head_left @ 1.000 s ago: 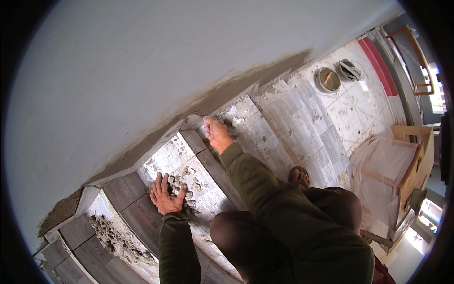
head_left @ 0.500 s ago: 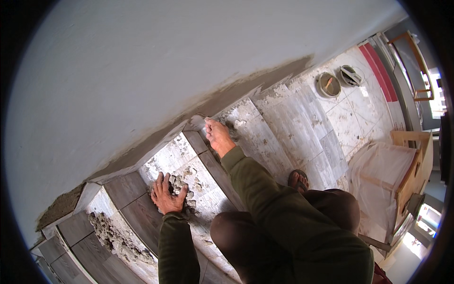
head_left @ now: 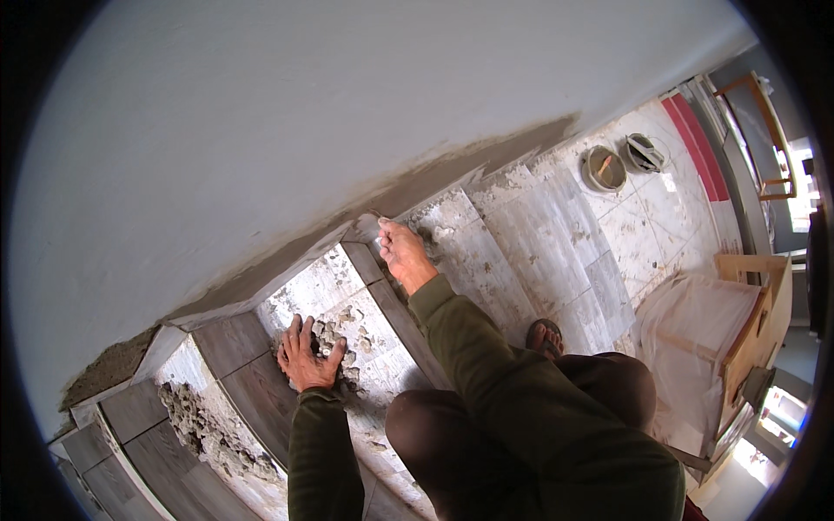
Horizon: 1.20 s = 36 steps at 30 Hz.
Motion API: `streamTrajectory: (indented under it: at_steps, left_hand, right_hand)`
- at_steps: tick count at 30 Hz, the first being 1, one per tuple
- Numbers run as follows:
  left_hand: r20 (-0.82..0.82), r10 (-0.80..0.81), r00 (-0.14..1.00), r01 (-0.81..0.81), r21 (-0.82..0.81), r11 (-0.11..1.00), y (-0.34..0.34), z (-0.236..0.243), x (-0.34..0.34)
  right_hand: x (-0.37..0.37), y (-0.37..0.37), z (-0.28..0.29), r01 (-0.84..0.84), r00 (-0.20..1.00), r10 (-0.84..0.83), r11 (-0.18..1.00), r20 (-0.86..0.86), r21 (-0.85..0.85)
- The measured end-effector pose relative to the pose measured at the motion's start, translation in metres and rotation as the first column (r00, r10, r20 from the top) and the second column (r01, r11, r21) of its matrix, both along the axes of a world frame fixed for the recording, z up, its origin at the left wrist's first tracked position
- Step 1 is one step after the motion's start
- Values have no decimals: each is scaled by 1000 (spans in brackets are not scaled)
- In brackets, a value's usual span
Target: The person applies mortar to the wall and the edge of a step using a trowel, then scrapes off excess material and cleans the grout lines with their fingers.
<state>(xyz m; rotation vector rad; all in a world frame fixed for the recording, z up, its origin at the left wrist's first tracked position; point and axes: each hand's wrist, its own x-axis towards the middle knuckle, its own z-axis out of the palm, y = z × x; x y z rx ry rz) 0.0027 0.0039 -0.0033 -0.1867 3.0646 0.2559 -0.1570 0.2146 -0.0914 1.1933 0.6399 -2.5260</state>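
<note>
My left hand (head_left: 310, 358) rests with fingers spread on a pale tiled step (head_left: 295, 286), beside a scatter of grey mortar lumps (head_left: 332, 330). My right hand (head_left: 405, 253) is closed at the foot of the wall, by the corner where a step riser (head_left: 395, 317) meets the skirting (head_left: 360, 227); what its fingers hold is too small to make out. A band of wet-looking grey render (head_left: 486, 156) runs along the white wall (head_left: 261, 122) above the steps. More rubble (head_left: 204, 425) lies on the step at the left.
Two buckets (head_left: 604, 169) (head_left: 645, 154) stand on the tiled floor beside the foot of the stairs. A wooden frame (head_left: 754, 321) draped with clear plastic sheet (head_left: 686, 313) is at the right. My knees and sandalled foot (head_left: 546, 339) are below my arms.
My hands keep nearly the same places and grips. The view has tilted slightly, so the buckets and wall edge on the right appear a little lower.
</note>
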Motion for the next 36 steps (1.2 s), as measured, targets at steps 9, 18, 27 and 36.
streamTrajectory:
  at_steps: [9, 18, 27, 36]
  left_hand:
    - [24, 15, 1000, -16, 35, 999, -1, 2, 0]
    - [23, 22, 999, -23, 40, 999, 1, 5, -2]
    - [21, 25, 999, -26, 43, 999, 0, 4, -1]
    - [13, 11, 1000, -11, 34, 999, 1, 6, -1]
  right_hand:
    - [2, 1, 17, -18, 999, 17, 1000, -28, -12]
    - [1, 3, 27, -16, 999, 16, 1000, -29, -11]
    - [1, 4, 38, -20, 998, 18, 999, -53, -45]
    - [3, 4, 48, -20, 998, 18, 999, -64, -45]
